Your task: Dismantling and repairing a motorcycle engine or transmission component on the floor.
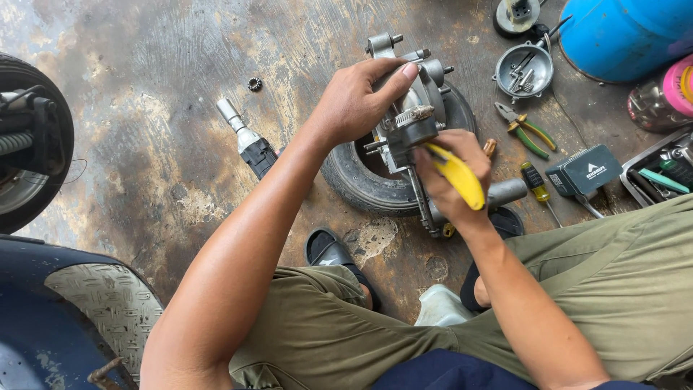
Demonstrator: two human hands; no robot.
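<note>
Engine casing (411, 130): grey metal, propped on small tyre (361, 180), floor centre.
Cordless driver (249, 141): lying left of tyre.
Left hand (357, 101): fingers curled over casing top, gripping.
Right hand (451, 177): closed round yellow-handled tool (456, 175), tip at casing.
Pliers (525, 128): green-handled, right.

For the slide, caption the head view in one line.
Left hand steadies a metal engine part over a tyre; right hand works a yellow-handled tool.

Bright, even daylight; soft shadows, sharp focus, slight wide-angle distortion.
</note>
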